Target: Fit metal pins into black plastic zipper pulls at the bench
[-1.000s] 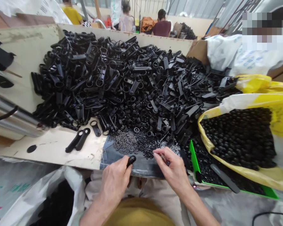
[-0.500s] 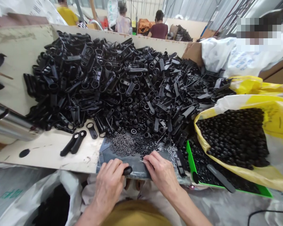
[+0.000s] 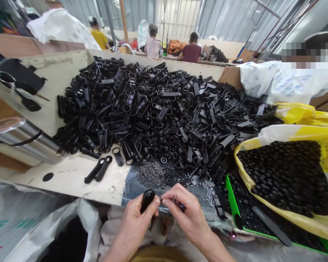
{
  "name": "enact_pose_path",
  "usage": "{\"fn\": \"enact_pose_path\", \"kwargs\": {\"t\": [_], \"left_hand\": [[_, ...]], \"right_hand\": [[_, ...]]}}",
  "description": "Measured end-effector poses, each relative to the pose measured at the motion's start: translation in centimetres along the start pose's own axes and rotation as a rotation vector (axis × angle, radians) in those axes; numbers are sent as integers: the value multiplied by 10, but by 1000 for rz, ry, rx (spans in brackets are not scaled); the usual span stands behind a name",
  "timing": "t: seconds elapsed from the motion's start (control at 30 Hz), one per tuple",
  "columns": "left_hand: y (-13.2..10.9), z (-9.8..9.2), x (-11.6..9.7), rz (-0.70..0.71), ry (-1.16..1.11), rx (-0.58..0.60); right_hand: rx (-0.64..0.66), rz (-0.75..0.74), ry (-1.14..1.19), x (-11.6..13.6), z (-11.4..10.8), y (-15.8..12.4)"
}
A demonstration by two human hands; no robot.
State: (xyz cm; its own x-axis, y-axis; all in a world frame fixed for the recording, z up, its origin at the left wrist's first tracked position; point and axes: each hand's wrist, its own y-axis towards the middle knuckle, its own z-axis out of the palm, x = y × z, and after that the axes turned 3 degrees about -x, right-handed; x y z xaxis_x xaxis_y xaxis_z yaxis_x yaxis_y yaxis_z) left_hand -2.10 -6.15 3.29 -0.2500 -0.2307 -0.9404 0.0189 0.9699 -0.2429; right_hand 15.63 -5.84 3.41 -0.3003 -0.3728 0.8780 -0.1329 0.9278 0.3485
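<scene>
My left hand [image 3: 138, 220] is closed around a black plastic handle piece [image 3: 147, 199], which stands up between thumb and fingers at the table's near edge. My right hand [image 3: 184, 214] is pinched on a tiny part I cannot make out, its fingertips touching the side of that piece. Just beyond both hands lies a scatter of small metal pins [image 3: 155, 174] on a dark cloth [image 3: 132, 189]. A big heap of black plastic handle parts [image 3: 153, 105] fills the table behind.
A yellow bag of small black round parts [image 3: 284, 174] sits at the right, above a green tray [image 3: 231, 203]. Two loose handles [image 3: 98, 169] lie on the bare board. A metal cylinder [image 3: 24, 140] lies at the left. Other people sit in the background.
Both hands have come together and risen slightly. The black piece in my left hand now stands upright, and my right fingertips have moved from the pin pile to meet it.
</scene>
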Motion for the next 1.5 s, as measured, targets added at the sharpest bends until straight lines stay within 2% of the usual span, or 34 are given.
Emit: {"fn": "enact_pose_path", "kwargs": {"t": [0.3, 0.4, 0.5, 0.6, 0.73, 1.03, 1.2, 1.33, 1.4, 1.5], "left_hand": [[-2, 4, 10, -77, -163, 37], [-4, 9, 8, -148, -282, 39], [-7, 15, -1, -275, -404, 52], [-9, 21, -11, -404, -537, 72], [-10, 27, -17, -548, -679, 88], [-15, 34, -13, -710, -790, 108], [-19, 30, -13, -721, -784, 133], [-24, 17, -22, -652, -802, 323], [-26, 11, -25, -582, -758, 387], [-29, 5, -27, -489, -647, 393]], "right_hand": [[7, 38, 50, 0, -1, -8], [-2, 156, 112, 0, -2, -13], [-74, 251, 164, -1, -2, -20], [-135, 151, 114, -1, -3, -27], [-139, 9, 42, -3, -7, -32], [-74, 12, -57, -4, -18, -33], [-91, 18, -69, -7, -18, -33], [-151, 88, -27, -9, -18, -30], [-135, 89, -17, -8, -17, -29], [-47, 14, -59, -7, -14, -27]]}}
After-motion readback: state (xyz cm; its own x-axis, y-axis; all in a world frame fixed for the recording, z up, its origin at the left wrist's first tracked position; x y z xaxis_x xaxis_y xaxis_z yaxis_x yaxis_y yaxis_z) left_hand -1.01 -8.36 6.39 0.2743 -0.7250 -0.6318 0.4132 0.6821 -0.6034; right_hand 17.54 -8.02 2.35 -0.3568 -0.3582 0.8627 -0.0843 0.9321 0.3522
